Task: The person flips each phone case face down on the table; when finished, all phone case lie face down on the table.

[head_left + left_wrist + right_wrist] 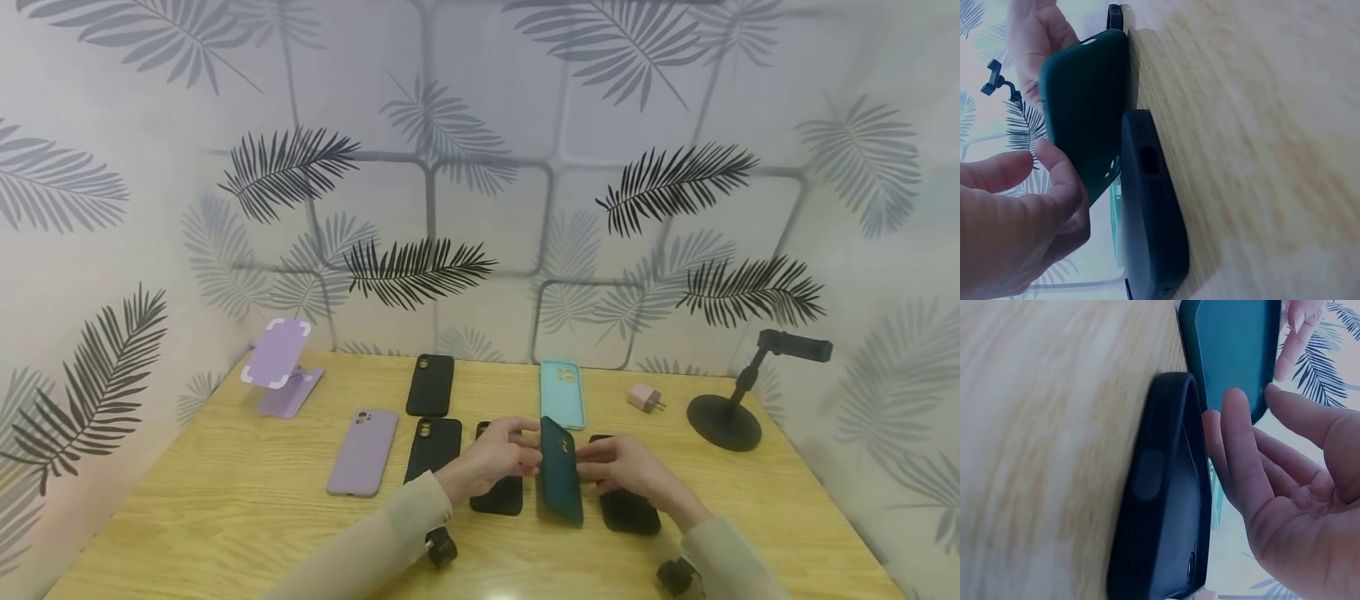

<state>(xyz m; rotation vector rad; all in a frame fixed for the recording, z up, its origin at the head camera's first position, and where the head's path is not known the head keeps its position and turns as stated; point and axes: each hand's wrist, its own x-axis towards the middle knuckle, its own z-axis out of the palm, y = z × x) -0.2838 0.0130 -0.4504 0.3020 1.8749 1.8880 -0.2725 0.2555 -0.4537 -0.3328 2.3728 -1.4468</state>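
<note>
A dark teal phone case stands tilted on its long edge between my two hands. In the left wrist view, the left hand has its fingertips right at the edge of the case. My right hand is on the other side, its thumb at the rim and its extended fingers by the hollow inner face. One black phone case lies partly beneath the left hand. Below the right hand is another black phone case, its hollow side up in the right wrist view.
Behind the teal case lies a turquoise phone case. To the left are a lilac phone case and two black ones, upper and lower. A lilac stand, pink charger and black phone holder stand further back.
</note>
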